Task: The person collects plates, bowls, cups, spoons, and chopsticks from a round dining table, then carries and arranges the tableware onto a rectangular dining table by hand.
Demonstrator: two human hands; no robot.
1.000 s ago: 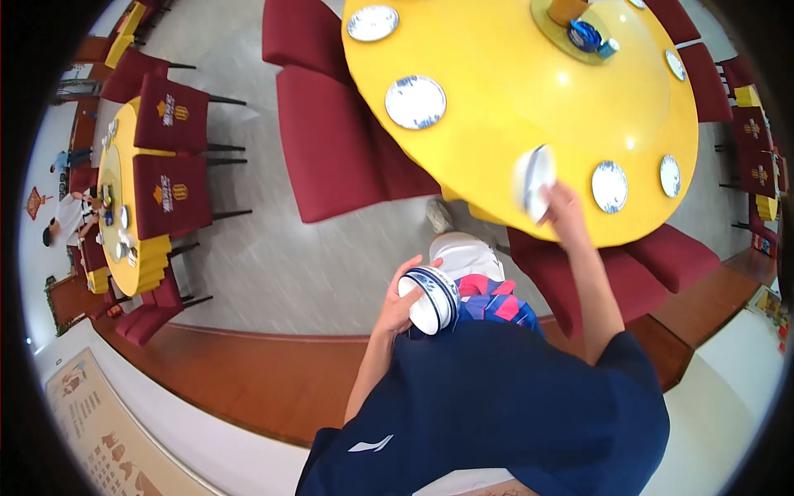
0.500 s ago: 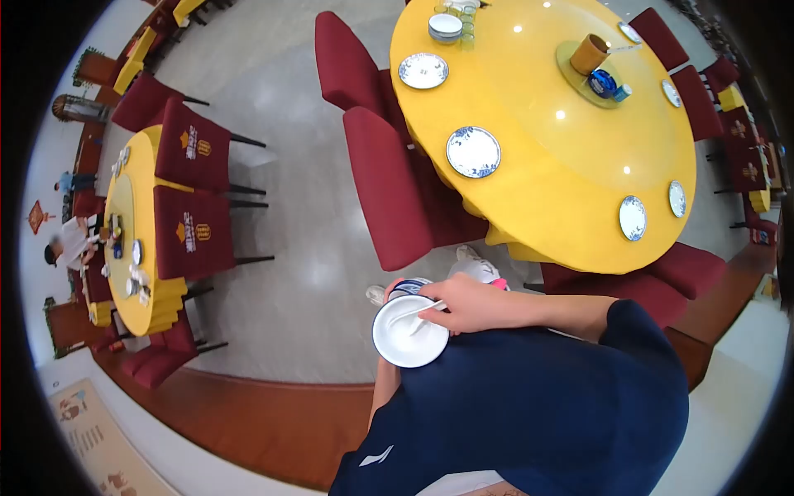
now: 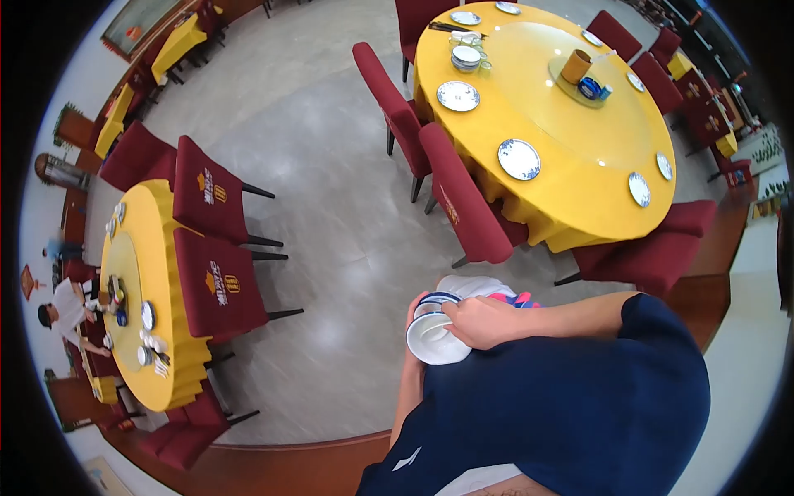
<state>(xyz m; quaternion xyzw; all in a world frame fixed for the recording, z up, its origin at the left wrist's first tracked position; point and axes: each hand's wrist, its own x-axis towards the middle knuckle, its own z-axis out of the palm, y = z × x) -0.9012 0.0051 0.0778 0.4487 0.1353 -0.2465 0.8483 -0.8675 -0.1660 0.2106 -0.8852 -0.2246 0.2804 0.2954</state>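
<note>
At near centre, a round white ceramic bowl with a blue rim [image 3: 438, 350] is being gripped at its right side by the curled right hand [image 3: 484, 322]; what appears to be a white spoon [image 3: 435, 332] is resting inside. Just beyond, white bowls with blue bands [image 3: 438, 298] are being gripped by the left hand [image 3: 413, 308], which is being partly hidden. A navy short-sleeved shirt [image 3: 538, 397] is being worn, its small white curved logo [image 3: 406, 459] carrying a brand that cannot be made out. On the left, burgundy upholstered chairs [image 3: 211, 194] are showing white Chinese characters beside a yellow emblem, too small to be read surely. At far right, a round table with a yellow cloth [image 3: 571, 211] is being ringed by white plates with blue patterns [image 3: 518, 159].
</note>
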